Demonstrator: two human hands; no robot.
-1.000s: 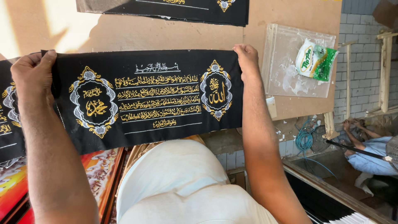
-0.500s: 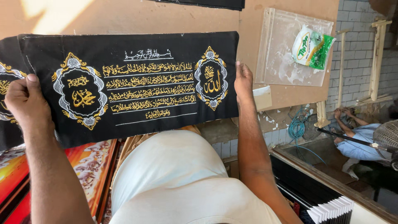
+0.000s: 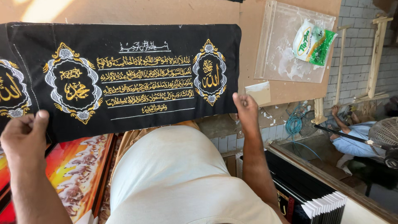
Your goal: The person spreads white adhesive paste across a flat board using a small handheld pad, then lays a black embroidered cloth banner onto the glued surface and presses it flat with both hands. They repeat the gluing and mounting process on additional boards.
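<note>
A long black cloth with gold and silver embroidered script and medallions is stretched flat against a tan board wall. My left hand pinches its lower edge at the left, thumb up over the fabric. My right hand grips the cloth's lower right corner. The cloth runs past the left edge of the view. Below it I see my own light shirt.
A clear plastic sleeve with a green-and-white packet hangs on the wall at right. An orange framed picture leans at lower left. A stack of dark frames stands at lower right. Another person sits lower down by a fan.
Both hands have slid down from the cloth's top corners to its lower edge. The cloth now sits higher and closer in view.
</note>
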